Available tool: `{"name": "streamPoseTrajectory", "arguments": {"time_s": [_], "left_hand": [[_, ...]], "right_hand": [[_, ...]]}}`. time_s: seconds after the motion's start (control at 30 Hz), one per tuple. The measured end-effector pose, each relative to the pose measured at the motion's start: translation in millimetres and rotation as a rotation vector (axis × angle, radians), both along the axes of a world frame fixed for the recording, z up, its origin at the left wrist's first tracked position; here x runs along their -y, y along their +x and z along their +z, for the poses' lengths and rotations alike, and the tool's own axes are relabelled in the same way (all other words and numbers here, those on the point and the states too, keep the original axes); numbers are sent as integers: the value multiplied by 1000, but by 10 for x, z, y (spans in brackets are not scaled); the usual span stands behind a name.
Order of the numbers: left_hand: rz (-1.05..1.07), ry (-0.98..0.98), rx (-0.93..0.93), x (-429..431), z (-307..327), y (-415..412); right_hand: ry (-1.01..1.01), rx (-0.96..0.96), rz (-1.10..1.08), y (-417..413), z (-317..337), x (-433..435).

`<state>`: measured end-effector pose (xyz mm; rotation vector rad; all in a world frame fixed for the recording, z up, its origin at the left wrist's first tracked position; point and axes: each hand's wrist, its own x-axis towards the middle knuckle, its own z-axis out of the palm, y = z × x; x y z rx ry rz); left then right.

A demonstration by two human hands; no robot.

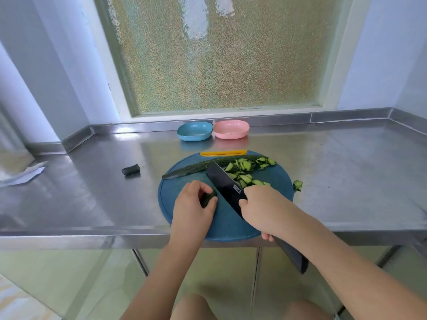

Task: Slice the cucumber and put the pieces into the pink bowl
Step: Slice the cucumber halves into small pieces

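"Two hands over the blue cutting board (272, 181) at lower centre. What did each have?"

"The left hand (193, 199) curled its fingers round a short dark cucumber stub (209, 197), pinning it to the board, I'd judge so it could not roll. The right hand (265, 209) gripped the black knife (227, 191) at the handle, thumb and forefinger forward against the blade, probably for steadier control."

"And the poses?"

"Both forearms came up from the bottom edge. The left wrist bent down over the stub. The blade ran diagonally toward upper left, just beside the stub, flat side showing. Whether its edge touched the stub I could not tell."

"The rest of the cucumber?"

"A long half (196, 168) lay along the board's far side, with cut pieces (242, 172) heaped right of the blade, seemingly kept clear of the cutting spot. One stray piece (297, 185) sat off the board on the steel surface (92, 192). The pink bowl (231, 129) stood beyond, just beside a blue bowl (194, 131), no pieces visible in it."
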<state>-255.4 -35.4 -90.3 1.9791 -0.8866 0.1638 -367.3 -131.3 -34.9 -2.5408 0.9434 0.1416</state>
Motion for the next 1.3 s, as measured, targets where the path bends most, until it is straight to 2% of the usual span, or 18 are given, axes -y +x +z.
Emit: {"name": "streamPoseTrajectory", "arguments": {"time_s": [0.13, 0.33, 0.47, 0.6, 0.8, 1.07, 1.3], "left_hand": [[54, 18, 52, 6, -23, -8], [39, 0, 77, -25, -37, 22], [56, 41, 76, -9, -52, 28], [56, 47, 61, 1, -39, 29], [41, 22, 66, 15, -41, 20], [28, 2, 41, 17, -67, 48], [32, 15, 61, 13, -61, 38]], "right_hand": [[23, 100, 179, 72, 84, 188], [-34, 48, 380, 301, 217, 418], [16, 32, 441, 394, 172, 561], [134, 58, 455, 443, 103, 656], [351, 230, 401, 403, -93, 778], [229, 272, 384, 404, -132, 743], [150, 190, 387, 382, 64, 753]]}}
